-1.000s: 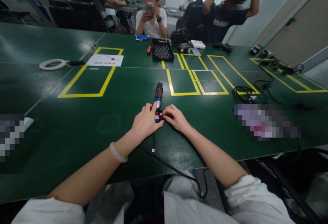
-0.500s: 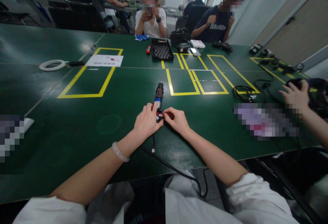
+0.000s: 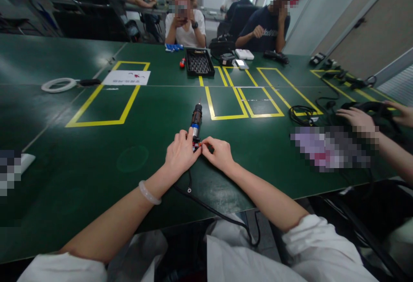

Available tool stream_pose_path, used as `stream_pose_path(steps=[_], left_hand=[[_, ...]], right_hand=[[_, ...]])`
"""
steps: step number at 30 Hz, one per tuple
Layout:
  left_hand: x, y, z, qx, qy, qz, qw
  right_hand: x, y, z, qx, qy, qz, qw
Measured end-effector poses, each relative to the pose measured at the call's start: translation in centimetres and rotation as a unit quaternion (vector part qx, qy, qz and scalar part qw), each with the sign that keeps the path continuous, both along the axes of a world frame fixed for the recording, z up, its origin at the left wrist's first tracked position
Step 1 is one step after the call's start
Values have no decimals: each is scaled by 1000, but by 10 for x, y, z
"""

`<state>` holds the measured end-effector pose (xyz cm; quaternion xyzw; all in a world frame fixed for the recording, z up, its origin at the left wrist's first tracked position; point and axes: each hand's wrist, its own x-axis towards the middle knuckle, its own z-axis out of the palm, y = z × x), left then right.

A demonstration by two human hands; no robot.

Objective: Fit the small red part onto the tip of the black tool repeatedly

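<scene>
Electric screwdriver (image 3: 195, 123) flat on green table (image 3: 97, 144), near end pinched by left hand (image 3: 180, 155) and right hand (image 3: 219, 153): best kept steady under left, right fingertips working gently, cable (image 3: 206, 204) slack.

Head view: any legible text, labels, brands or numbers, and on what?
None can be read.
White sheet on the green table: red mark and a line of print, too small.
Dark T-shirt of a person across the table: white lettering, blurred.
Electric screwdriver: no label visible.
</scene>
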<state>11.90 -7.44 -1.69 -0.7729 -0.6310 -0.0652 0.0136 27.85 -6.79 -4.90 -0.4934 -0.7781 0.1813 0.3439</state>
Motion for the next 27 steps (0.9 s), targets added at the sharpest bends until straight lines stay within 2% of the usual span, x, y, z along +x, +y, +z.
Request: stream_pose_path(steps=[9,15,21,27], left_hand=[[-2,0,-2,16,14,0,1000],[-17,5,-2,5,13,9,1000],[-58,20,-1,-1,13,53,999],[-124,40,1,-39,-2,122,992]], right_hand=[[5,7,-5,-20,50,17,998],[9,16,-12,-70,165,48,983],[11,21,-19,-115,223,54,967],[10,20,-17,-126,221,54,966]])
